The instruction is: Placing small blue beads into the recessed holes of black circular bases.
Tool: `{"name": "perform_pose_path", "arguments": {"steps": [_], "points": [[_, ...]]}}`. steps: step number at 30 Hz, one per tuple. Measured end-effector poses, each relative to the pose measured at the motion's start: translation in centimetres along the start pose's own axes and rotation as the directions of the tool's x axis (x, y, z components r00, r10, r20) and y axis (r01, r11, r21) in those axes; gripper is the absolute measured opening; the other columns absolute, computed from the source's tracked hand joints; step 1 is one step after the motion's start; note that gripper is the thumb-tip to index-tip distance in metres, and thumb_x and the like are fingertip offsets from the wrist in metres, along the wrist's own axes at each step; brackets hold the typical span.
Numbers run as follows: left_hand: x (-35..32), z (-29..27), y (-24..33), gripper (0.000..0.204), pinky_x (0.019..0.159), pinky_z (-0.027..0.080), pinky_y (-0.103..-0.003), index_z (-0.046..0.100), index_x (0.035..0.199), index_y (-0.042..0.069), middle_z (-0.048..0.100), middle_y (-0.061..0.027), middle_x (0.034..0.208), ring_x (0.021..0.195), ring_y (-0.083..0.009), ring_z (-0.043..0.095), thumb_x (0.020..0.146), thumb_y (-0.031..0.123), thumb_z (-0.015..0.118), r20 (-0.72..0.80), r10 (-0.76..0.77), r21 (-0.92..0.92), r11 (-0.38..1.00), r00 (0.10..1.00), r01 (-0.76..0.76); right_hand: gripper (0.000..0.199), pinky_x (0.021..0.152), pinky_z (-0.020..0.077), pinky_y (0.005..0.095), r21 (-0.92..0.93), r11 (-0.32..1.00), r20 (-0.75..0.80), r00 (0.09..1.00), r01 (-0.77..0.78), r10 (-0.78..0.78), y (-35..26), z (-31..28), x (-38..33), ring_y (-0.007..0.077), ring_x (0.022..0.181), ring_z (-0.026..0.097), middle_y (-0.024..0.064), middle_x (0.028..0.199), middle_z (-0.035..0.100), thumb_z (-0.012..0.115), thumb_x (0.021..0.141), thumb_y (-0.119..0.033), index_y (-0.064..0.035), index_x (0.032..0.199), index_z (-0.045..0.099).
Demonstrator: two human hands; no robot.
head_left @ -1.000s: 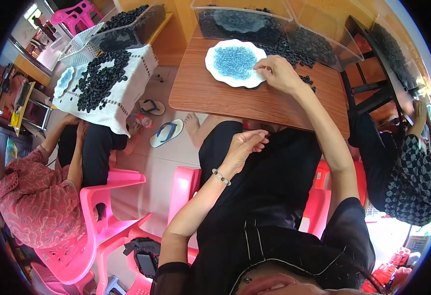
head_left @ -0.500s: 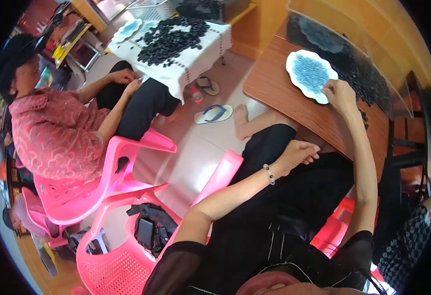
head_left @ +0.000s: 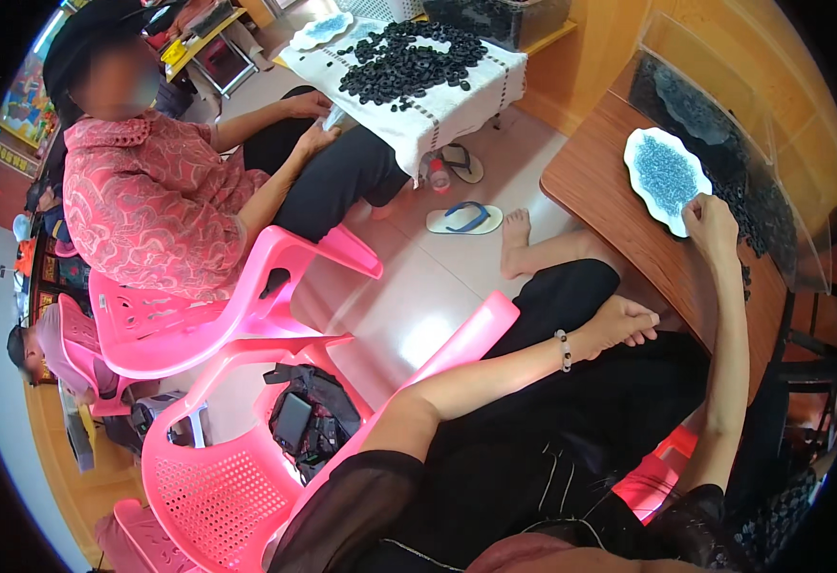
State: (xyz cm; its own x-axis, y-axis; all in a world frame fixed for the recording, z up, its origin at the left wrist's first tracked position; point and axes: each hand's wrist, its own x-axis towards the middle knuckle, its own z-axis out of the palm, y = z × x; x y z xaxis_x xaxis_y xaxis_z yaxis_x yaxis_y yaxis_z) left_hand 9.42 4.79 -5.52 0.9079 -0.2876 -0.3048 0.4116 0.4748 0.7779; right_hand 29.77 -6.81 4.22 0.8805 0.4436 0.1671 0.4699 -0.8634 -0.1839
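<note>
Curling its fingers at the white plate's (head_left: 673, 223) rim, beside blue beads (head_left: 665, 172), my right hand (head_left: 712, 224) mirrors my curled left hand (head_left: 619, 328) (either's grip, I can't tell). Black pieces (head_left: 756, 232) and a clear bin (head_left: 696, 100) crowd the tabletop (head_left: 610, 181) beyond.

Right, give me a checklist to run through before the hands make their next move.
1. Plate resting on the brown table: ok.
2. Blue beads lying on the plate: ok.
3. Right hand at the plate's edge: ok.
4. Bead between the right hand's fingertips: cannot tell, too small to see.
5. Left hand clear of the plate: ok, over the lap.
6. Anything held in the left hand: cannot tell, fingers curled.
</note>
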Motion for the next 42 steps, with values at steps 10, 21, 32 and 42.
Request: {"name": "perform_pose_path", "arguments": {"steps": [10,21,32,42], "points": [[0.1,0.3,-0.3,0.033,0.067,0.052,-0.023,0.074,0.105,0.001,0.074,-0.0065,0.091,0.075,-0.0088,0.062,0.096,0.032,0.068,0.006,-0.034,0.015,0.999,0.999,0.034,0.016,0.069,0.0522,0.0451,-0.030,0.999,-0.013,0.999,-0.035,0.035,-0.1,-0.3,0.1,0.0377,0.077,0.068,0.0213,0.079,0.068,0.061,0.083,-0.013,0.0016,0.078,0.066],[-0.1,0.4,-0.2,0.033,0.068,0.052,-0.022,0.074,0.107,0.002,0.073,-0.0048,0.090,0.076,-0.0087,0.062,0.096,0.033,0.067,0.022,-0.046,0.047,0.998,0.999,0.045,0.019,0.066,0.0486,0.0388,0.183,0.983,-0.130,0.991,0.018,0.006,1.0,-0.7,-1.2,0.0282,0.069,0.063,0.0177,0.076,0.063,0.055,0.092,-0.015,0.0036,0.088,0.060],[0.1,0.3,-0.8,0.031,0.069,0.052,-0.023,0.073,0.110,0.003,0.072,-0.0041,0.091,0.078,-0.0092,0.063,0.097,0.030,0.067,0.021,-0.036,0.078,0.996,0.999,0.034,0.011,0.063,0.0424,0.0255,0.472,0.878,-0.145,0.989,0.081,-0.013,0.0,-1.1,-3.5,0.0083,0.068,0.050,0.0014,0.074,0.056,0.059,0.094,-0.008,0.0025,0.092,0.061],[0.1,0.0,-0.4,0.040,0.068,0.053,-0.023,0.069,0.119,0.000,0.074,-0.0090,0.096,0.075,-0.0099,0.063,0.101,0.034,0.061,0.045,0.070,-0.004,0.998,0.996,-0.070,0.013,0.065,0.0406,0.0208,0.623,0.780,-0.108,0.994,0.057,0.015,-3.6,-2.9,-10.1,0.0044,0.073,0.049,-0.0025,0.082,0.060,0.064,0.096,-0.010,0.0003,0.104,0.067]]}}
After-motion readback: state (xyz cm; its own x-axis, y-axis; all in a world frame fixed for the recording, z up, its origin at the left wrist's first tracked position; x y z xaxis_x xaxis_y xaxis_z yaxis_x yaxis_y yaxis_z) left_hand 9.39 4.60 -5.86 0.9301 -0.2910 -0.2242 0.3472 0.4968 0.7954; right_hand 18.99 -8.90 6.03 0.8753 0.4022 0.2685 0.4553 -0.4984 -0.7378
